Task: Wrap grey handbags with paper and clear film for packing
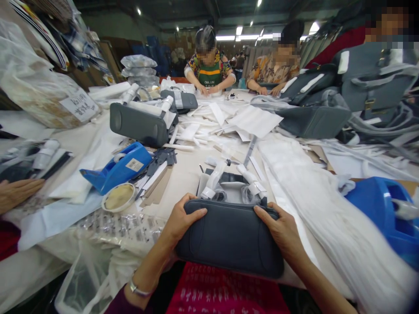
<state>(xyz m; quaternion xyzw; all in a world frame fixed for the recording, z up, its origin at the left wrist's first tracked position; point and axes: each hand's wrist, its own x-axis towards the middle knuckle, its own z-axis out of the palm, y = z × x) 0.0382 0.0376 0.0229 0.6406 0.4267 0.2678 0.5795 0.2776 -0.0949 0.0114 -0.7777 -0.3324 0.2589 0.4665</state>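
Observation:
A dark grey-blue handbag (231,237) lies tilted at the near table edge, its broad panel facing me. My left hand (181,218) grips its upper left corner, thumb on the panel and fingers behind. At the upper right corner, my right hand (283,224) holds it the same way. Behind the bag's top edge, its handles are wrapped in white padding (214,179) and clear plastic. The fingertips of both hands are hidden behind the bag.
Blue tape dispensers (119,168) (382,218) stand left and right. A round tub (118,196) sits beside grey strips. More grey bags (139,124) and paper sheets (252,122) lie farther back. White foam sheeting (304,187) runs along the right. Co-workers (209,69) work across the table; another person's hand (19,194) is at left.

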